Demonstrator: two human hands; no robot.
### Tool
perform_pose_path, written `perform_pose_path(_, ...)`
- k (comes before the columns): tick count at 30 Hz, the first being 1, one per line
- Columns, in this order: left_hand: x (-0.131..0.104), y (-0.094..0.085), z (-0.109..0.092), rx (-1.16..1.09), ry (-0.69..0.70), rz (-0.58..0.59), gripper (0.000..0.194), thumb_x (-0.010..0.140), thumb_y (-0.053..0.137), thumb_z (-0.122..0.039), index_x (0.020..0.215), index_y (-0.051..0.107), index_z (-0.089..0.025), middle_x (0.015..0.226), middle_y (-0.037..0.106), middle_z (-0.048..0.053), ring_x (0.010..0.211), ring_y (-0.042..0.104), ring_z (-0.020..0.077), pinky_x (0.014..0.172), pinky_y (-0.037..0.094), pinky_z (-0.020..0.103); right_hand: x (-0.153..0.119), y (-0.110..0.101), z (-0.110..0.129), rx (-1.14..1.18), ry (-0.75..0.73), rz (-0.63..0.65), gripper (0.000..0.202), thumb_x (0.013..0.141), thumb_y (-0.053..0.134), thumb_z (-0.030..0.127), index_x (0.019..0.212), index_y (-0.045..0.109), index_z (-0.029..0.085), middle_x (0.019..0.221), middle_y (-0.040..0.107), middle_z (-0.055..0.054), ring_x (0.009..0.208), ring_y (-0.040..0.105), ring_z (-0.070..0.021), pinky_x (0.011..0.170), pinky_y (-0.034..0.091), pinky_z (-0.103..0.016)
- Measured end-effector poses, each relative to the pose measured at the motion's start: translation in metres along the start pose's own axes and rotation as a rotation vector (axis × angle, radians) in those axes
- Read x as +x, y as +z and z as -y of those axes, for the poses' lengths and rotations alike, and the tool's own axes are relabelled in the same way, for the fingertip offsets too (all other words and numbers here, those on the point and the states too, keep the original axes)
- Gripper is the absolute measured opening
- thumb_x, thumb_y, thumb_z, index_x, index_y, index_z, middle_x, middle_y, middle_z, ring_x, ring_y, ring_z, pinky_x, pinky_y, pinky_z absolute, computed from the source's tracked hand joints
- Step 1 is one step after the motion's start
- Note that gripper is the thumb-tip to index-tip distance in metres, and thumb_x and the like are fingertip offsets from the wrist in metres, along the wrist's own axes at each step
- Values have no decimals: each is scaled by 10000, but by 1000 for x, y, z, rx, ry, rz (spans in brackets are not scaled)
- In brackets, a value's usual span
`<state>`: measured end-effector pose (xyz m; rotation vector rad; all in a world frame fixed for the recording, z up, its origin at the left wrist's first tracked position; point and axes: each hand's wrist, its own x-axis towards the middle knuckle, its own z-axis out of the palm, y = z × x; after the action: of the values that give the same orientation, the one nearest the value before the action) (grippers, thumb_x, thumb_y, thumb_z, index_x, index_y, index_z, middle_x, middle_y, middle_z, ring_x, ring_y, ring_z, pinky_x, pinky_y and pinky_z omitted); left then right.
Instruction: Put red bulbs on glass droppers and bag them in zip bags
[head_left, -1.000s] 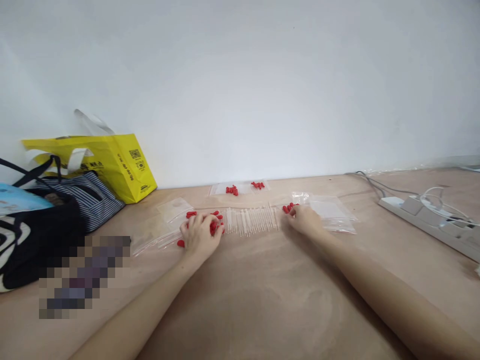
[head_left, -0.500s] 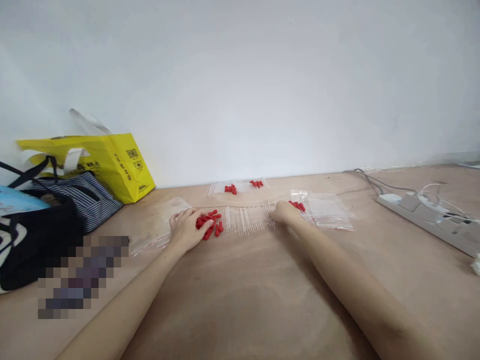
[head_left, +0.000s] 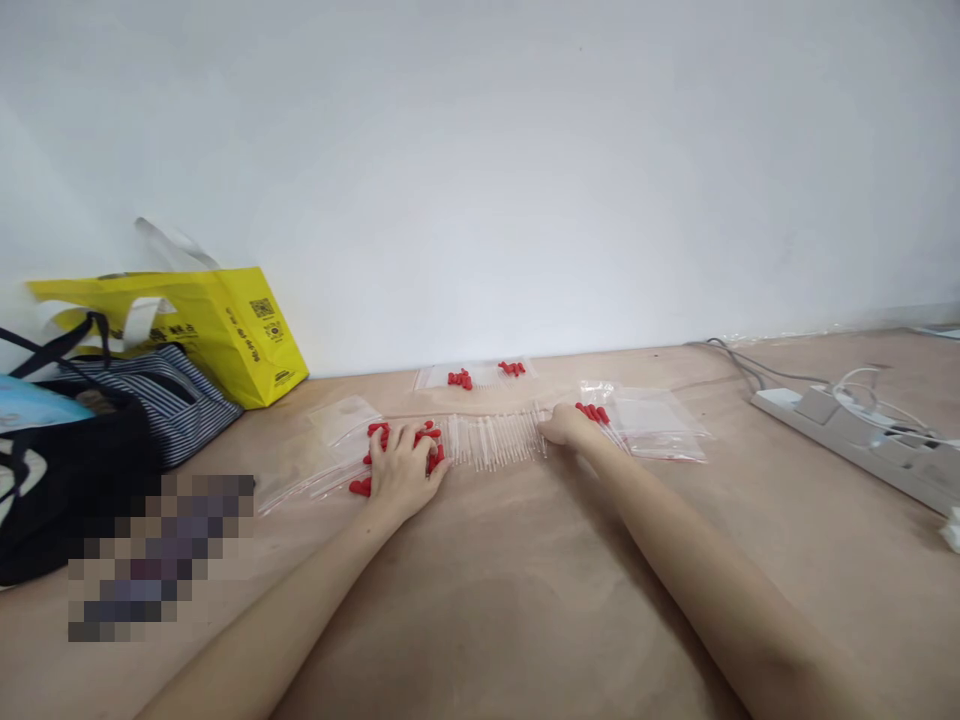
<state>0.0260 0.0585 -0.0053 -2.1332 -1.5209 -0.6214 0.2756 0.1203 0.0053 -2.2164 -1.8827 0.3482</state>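
Note:
My left hand (head_left: 405,472) rests with fingers spread on a pile of red rubber bulbs (head_left: 361,487) at the left end of a row. The row is made of thin clear tubes (head_left: 491,440) lying side by side. At its right end, my right hand (head_left: 566,427) is bent down against the tubes, its fingertips mostly hidden. Just beyond that hand lie a few more red bulbs (head_left: 594,412) beside clear plastic bags (head_left: 660,420). Near the wall, a clear bag (head_left: 431,377) has two small clusters of red bulbs on it or in it.
Clear bags (head_left: 330,480) lie left of the pile. A yellow bag (head_left: 262,340), a striped pouch (head_left: 176,400) and a black bag (head_left: 112,480) stand at the left. A white power strip (head_left: 855,440) with cables lies at the right.
My left hand has moved right, onto the red bulbs, and its fingers have spread over them. Some bulbs now show left of it. My right hand is nearly unmoved.

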Motion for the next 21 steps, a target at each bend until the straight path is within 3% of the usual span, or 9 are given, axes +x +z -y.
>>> perform_pose_path(4, 0, -3, -1, -13, -13, -47, 152, 728, 545, -341, 670, 561, -201, 981, 584, 76, 978, 462, 270, 919, 225, 495, -10, -13, 2, 26, -47, 14, 230, 709, 473, 294, 772, 618, 126, 730, 627, -109, 665, 593, -199, 539, 380, -247)
perform_pose_path(9, -2, -16, -8, -160, 19, -126, 115, 789, 482, -289, 762, 558, -207, 933, 615, 50, 951, 486, 241, 893, 263, 445, -38, -19, 0, 85, -242, -34, 230, 819, 356, 260, 783, 550, 140, 765, 617, -83, 689, 559, -156, 567, 356, -222)
perform_pose_path(13, -9, -23, -24, -351, 216, 79, 105, 801, 463, -262, 801, 546, -198, 852, 626, 32, 874, 515, 205, 840, 305, 389, -62, -2, -13, 118, -666, -168, 143, 833, 348, 160, 868, 485, 137, 844, 594, -83, 741, 518, -144, 670, 364, -240)
perform_pose_path(16, -14, -24, -33, -421, 270, 214, 82, 786, 473, -228, 817, 544, -200, 840, 627, 11, 842, 526, 188, 831, 301, 387, -73, 14, -25, 37, -904, -274, 235, 784, 331, 35, 928, 491, 130, 788, 585, -65, 747, 504, -151, 786, 335, -305)
perform_pose_path(21, -17, -19, -35, -403, 273, 189, 251, 756, 534, -269, 1004, 554, -234, 1017, 605, 35, 947, 501, 216, 848, 284, 418, -80, 28, -29, -53, -1054, -369, 468, 711, 321, -48, 1108, 467, 151, 854, 577, -59, 803, 499, -155, 869, 261, -355)
